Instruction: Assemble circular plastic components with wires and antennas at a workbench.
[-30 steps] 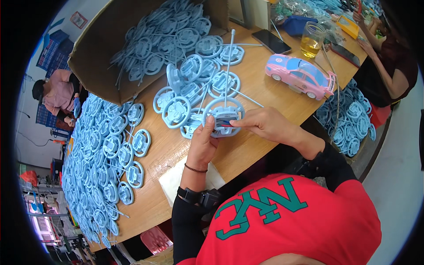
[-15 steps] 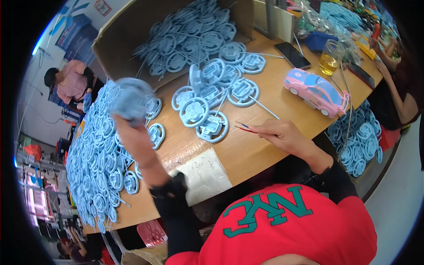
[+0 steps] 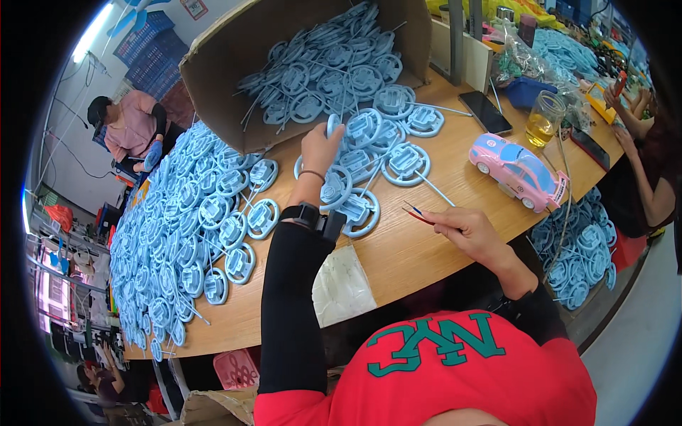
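Observation:
My left hand (image 3: pixel 321 150) reaches to the small group of light-blue toy steering wheels in front of the cardboard box. Its fingers are closed on a steering wheel (image 3: pixel 332 126) seen nearly edge-on, mostly hidden by the hand. Near the table's front edge, my right hand (image 3: pixel 469 233) pinches two thin wires (image 3: pixel 420 216), one red and one blue, their fine tips pointing left. Just beyond those tips lies another steering wheel (image 3: pixel 406 163), showing a shaped hub and a thin rod stretching toward my right hand.
A cardboard box (image 3: pixel 213 78) at the back holds many steering wheels; a large heap (image 3: pixel 177 234) covers the table's left. To the right are a pink toy car (image 3: pixel 515 170), a phone (image 3: pixel 485 112) and a glass of yellow liquid (image 3: pixel 544 121). Co-workers sit left and right.
My left hand has swung right from the big heap to the group before the box; the wheel blurred in it earlier is no longer there. My right hand keeps its wires.

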Action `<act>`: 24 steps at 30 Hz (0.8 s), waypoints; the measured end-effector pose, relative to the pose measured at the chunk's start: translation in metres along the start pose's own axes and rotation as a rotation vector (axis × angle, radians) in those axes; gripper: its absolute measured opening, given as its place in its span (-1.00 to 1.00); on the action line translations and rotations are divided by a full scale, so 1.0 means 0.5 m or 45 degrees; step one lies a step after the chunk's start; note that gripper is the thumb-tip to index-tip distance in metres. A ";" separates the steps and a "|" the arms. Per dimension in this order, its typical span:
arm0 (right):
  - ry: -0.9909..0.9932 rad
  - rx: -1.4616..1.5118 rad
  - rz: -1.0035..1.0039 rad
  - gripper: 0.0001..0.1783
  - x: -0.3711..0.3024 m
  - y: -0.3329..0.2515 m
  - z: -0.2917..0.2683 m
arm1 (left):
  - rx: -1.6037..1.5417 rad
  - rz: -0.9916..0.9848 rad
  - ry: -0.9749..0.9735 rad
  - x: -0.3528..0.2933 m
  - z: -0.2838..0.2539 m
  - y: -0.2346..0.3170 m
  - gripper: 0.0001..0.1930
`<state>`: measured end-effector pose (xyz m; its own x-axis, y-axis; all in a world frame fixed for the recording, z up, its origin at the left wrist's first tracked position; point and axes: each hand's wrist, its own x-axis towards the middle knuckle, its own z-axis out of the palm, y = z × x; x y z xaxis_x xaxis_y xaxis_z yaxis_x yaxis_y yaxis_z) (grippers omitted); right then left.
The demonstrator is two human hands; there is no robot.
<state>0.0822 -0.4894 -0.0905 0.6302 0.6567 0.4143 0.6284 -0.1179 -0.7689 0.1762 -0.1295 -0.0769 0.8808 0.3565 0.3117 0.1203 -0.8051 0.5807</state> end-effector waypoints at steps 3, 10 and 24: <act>-0.016 -0.010 -0.006 -0.66 0.001 -0.003 0.007 | 0.082 0.062 0.332 0.012 -0.012 -0.041 -0.56; 0.088 -0.185 -0.096 -0.65 0.034 -0.012 0.014 | -1.773 -0.215 0.046 -0.152 -0.094 0.038 -0.78; -0.031 -0.495 -0.111 -0.69 0.096 -0.027 0.020 | -1.914 -0.468 -0.203 -0.342 0.016 0.141 -0.73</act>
<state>0.0991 -0.4488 -0.0651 0.5588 0.6936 0.4546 0.8077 -0.3309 -0.4880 0.0376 -0.2509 -0.0952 0.9564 0.2899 -0.0353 -0.1347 0.5450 0.8275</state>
